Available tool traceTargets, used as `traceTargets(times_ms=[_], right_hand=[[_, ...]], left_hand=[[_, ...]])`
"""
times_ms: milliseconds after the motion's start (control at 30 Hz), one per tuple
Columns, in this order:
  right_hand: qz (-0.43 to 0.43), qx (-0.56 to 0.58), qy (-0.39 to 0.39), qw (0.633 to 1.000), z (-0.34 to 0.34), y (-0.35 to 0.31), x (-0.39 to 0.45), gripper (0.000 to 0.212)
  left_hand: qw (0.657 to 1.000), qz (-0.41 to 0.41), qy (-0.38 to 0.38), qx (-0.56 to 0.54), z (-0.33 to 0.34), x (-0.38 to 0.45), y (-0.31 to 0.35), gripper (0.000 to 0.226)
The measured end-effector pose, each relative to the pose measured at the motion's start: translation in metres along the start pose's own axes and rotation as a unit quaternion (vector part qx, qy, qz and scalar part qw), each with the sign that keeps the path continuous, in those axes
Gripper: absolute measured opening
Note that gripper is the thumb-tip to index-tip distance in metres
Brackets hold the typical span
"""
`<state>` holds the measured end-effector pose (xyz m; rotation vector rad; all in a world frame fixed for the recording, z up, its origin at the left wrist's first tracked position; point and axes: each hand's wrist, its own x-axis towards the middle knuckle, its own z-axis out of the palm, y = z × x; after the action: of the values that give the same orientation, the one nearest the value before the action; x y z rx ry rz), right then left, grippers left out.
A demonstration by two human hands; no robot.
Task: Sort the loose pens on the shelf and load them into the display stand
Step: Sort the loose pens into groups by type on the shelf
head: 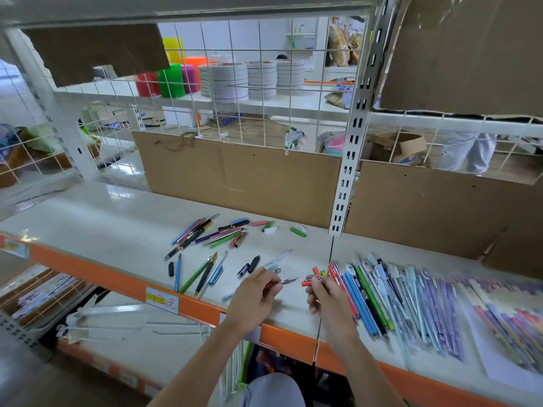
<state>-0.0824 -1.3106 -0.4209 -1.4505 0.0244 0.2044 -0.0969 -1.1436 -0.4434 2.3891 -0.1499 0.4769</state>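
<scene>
My left hand (257,292) pinches an uncapped fountain pen (286,281), its metal nib pointing right. My right hand (324,295) holds a red-orange cap (308,282) facing the nib, a small gap between them. Both hands hover over the front of the white shelf (117,230). Loose pens and caps (211,233) lie scattered in the shelf's middle, and another small group (202,271) lies nearer the front edge. A sorted row of pens (396,298) lies side by side to the right of my right hand. No display stand is visible.
Cardboard sheets (244,177) line the back of the shelf behind a wire grid. A white slotted upright (349,160) stands at the back. The orange shelf edge (199,306) carries a price label. Packaged stationery (505,318) lies at the far right. A lower shelf holds more goods.
</scene>
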Motion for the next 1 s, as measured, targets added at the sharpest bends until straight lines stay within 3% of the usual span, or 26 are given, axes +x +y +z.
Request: traceTargets(times_ms=[300, 400, 633, 767, 1000], right_hand=[[0.009, 0.041, 0.001, 0.999, -0.002, 0.0, 0.0, 0.016], [-0.002, -0.011, -0.035, 0.999, -0.001, -0.002, -0.001, 0.016], [-0.006, -0.035, -0.047, 0.998, -0.002, -0.001, 0.0, 0.014], [-0.015, -0.082, -0.016, 0.996, 0.008, 0.001, 0.005, 0.012], [-0.002, -0.136, 0.046, 0.99, 0.055, -0.013, 0.027, 0.02]], left_hand=[[1.0, 0.005, -0.012, -0.029, -0.001, -0.001, 0.001, 0.009], [0.998, 0.007, -0.028, -0.051, -0.002, 0.0, 0.003, 0.009], [0.99, -0.043, -0.128, -0.048, -0.003, 0.007, 0.001, 0.019], [0.993, -0.051, -0.098, -0.036, 0.0, 0.009, 0.001, 0.019], [0.993, -0.094, 0.062, -0.02, -0.005, 0.004, 0.002, 0.015]])
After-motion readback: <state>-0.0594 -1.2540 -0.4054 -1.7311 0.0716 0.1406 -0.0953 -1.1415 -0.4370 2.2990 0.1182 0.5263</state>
